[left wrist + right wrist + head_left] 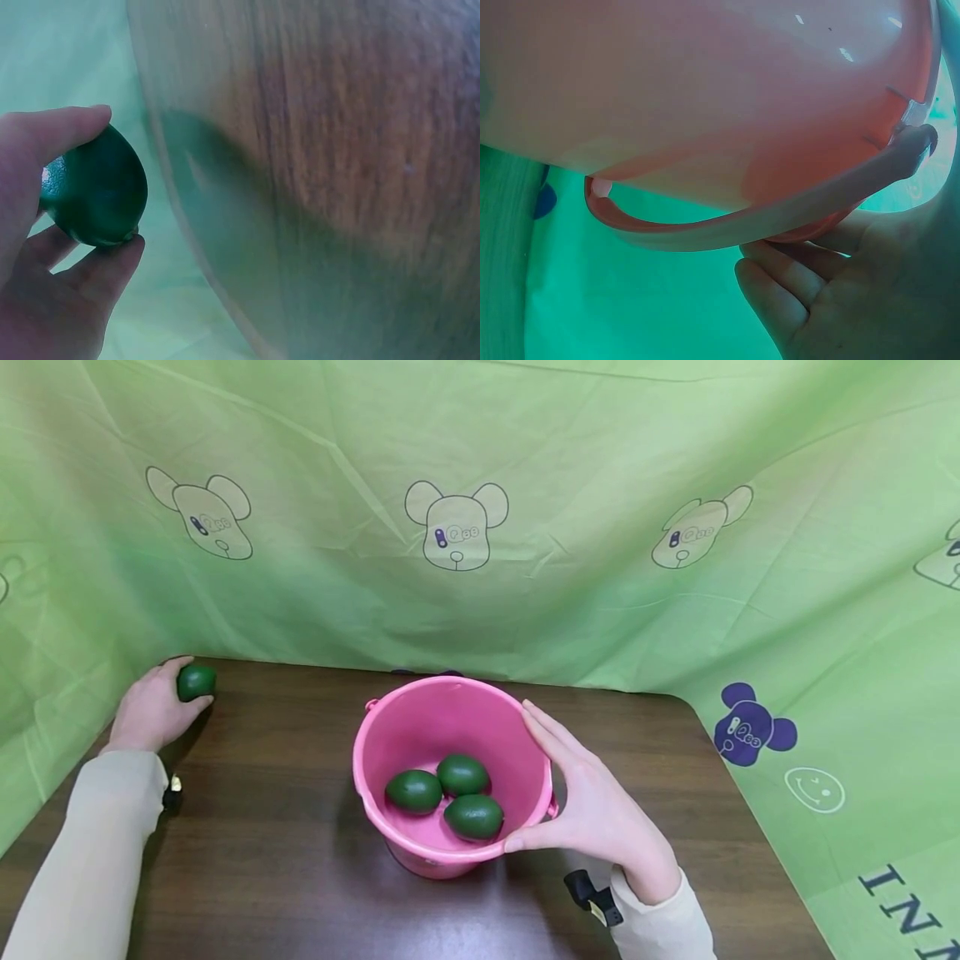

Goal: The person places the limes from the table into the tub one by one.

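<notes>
At the table's far left corner my left hand holds a dark green avocado between thumb and fingers. The left wrist view shows this avocado pinched above the table edge. A pink bucket stands at the middle of the table, with three more avocados at its bottom. My right hand holds the bucket's right side, thumb on the near rim and fingers along the far part. In the right wrist view, the bucket's handle hangs along its outer wall, close to the fingers.
A dark brown wooden table lies under everything. Green cloth with printed bear heads hangs behind it and along both sides, meeting the table's edges.
</notes>
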Available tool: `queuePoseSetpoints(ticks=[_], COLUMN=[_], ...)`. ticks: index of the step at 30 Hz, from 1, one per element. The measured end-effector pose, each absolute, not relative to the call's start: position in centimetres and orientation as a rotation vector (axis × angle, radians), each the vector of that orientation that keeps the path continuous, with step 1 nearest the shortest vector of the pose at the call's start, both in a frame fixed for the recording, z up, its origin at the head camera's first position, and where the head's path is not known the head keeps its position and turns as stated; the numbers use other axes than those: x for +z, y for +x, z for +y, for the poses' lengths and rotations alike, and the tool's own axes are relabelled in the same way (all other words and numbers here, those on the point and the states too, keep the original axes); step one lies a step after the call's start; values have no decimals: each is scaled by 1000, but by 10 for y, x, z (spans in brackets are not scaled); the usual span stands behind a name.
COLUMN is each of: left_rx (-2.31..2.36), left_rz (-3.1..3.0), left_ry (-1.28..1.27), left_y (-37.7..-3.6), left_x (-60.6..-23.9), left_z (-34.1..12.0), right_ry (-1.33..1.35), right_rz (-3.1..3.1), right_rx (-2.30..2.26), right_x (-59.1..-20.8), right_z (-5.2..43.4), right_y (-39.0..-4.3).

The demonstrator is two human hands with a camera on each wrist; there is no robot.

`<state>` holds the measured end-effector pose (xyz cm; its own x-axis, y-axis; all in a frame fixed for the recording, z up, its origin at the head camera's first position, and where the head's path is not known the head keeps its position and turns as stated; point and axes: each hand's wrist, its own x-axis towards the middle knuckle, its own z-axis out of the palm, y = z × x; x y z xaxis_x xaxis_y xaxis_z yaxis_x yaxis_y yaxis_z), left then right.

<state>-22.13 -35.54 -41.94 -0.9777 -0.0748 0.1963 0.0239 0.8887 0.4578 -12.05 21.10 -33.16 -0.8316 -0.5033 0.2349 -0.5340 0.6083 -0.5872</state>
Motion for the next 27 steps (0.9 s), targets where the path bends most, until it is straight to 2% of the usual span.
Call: queuePoseSetpoints(ticks=[10, 27], left_rx=[-791, -845], left_rz=[-2851, -2699], left_ry=[167, 120], left_y=[-218, -216], left_x=[-418, -411], left_z=[-349, -336], right_ry=[900, 901], right_rz=[-2775, -2775], right_rx=[1033, 1030], right_x=[-333, -332], right_z=[212, 211], right_y=[-122, -122])
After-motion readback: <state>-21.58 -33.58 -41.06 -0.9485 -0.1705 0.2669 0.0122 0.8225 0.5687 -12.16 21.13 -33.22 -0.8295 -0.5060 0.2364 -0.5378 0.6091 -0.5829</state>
